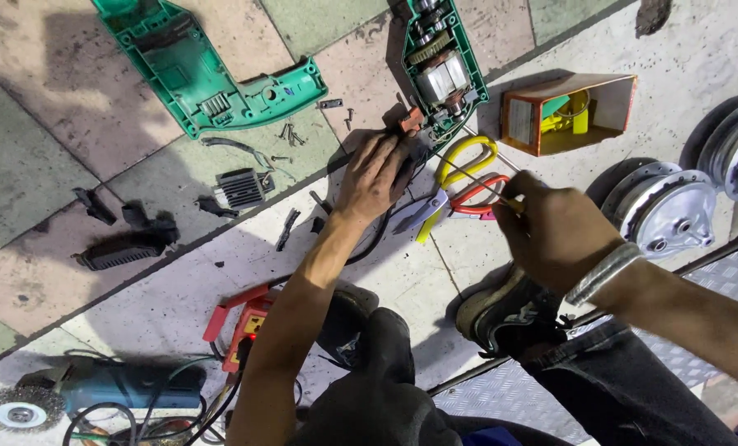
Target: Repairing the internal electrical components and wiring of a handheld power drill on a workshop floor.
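1. At the floor's lower left corner lies a blue angle grinder (109, 386) with a wire-brush wheel (21, 409), parked clear of the work.
2. Toward the upper left rests the lifted-off green housing half (200, 70), with loose screws (290, 135) and black plastic parts (125, 239) spread beside it, seemingly to keep them findable.
3. The left hand (376, 175) presses down on the handle end of the open green drill body (442, 70), fingers curled around it, apparently steadying it.
4. The right hand (555, 231) pinches a thin screwdriver (468, 175), its tip aimed into that body; it crosses above yellow- and red-handled scissors (456, 192).
5. Right of these sit an orange box (567, 111) and metal wheel hubs (666, 211).
6. The floor (55, 165) is worn, stained tile in pink and green.
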